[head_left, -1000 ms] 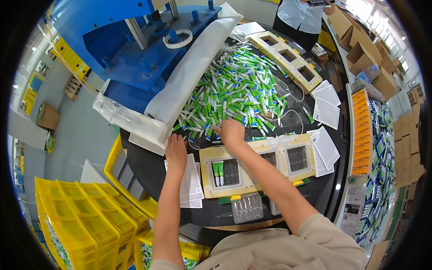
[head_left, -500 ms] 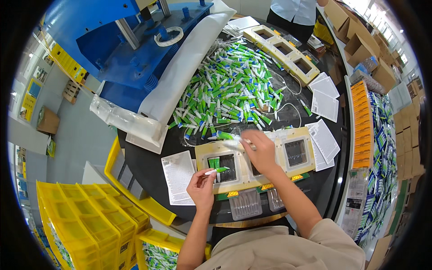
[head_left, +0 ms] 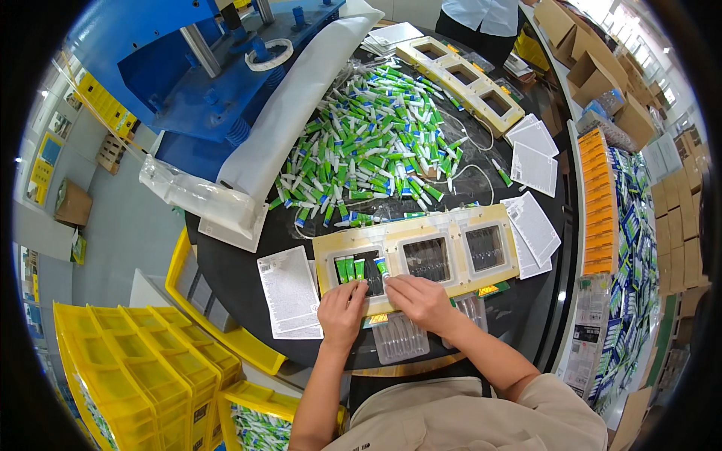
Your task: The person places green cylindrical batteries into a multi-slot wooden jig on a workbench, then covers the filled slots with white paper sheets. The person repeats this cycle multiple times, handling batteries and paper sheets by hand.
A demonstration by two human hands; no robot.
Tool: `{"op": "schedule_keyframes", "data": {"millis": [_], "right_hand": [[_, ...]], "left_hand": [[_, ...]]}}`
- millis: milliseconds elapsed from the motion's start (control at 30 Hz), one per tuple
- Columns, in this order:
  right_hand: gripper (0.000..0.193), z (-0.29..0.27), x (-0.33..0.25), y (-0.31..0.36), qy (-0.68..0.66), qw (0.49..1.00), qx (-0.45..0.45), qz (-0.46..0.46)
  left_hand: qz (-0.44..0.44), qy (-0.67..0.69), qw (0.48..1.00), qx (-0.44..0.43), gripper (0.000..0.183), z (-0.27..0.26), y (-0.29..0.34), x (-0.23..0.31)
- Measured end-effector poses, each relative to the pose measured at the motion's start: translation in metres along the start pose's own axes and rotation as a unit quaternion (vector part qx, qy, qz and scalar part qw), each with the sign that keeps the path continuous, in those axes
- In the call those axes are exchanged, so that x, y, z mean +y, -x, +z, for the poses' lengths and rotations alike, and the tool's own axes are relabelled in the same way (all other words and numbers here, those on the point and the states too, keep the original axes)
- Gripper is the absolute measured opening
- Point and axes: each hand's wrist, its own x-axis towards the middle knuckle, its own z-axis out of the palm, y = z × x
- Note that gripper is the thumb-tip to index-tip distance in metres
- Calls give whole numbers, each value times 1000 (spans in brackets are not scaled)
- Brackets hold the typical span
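Observation:
A long cream-coloured frame (head_left: pixel 353 239) with three square windows lies before me, clear blister trays showing in its windows. In the left window sit several small green-and-white tubes (head_left: pixel 345 267). My left hand (head_left: pixel 342 314) is closed at that window's near edge, its fingertips pinching the lower end of a green tube (head_left: pixel 359 268). At the window's right side, my right hand (head_left: pixel 423 302) pinches the white end of a blue-and-green tube (head_left: pixel 380 266). The middle and right windows hold no tubes. Beyond the frame spreads a big pile of similar tubes (head_left: pixel 376 143).
Printed white cards (head_left: pixel 287 289) lie left of the frame, with more cards (head_left: pixel 530 229) on its right. A second frame (head_left: pixel 460 75) stands far back. The blue press (head_left: pixel 203 98) rises at upper left; yellow crates (head_left: pixel 135 368) stand lower left. Another person (head_left: pixel 481 19) is behind the table.
My right hand has come from the pile's near edge down to the left window with a tube. My left hand has lowered its tube into that window beside the others.

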Motion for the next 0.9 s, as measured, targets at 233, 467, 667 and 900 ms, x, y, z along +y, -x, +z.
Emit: {"op": "schedule_keyframes", "data": {"millis": [233,467,667,900], "right_hand": [[26,17,3,-1,4,997,-38,-72],[29,19,6,-2,-25,999,-19,-36],[25,25,-2,-3,-29,994,86,53],[18,47,-13,-2,-37,987,112,107]], "left_hand": [[12,5,1000,-20,33,2,-1,-1],[0,8,998,-62,32,-1,-2,-2],[-1,-12,996,-91,28,-2,0,-3],[-18,16,996,-91,23,1,2,-5]]}}
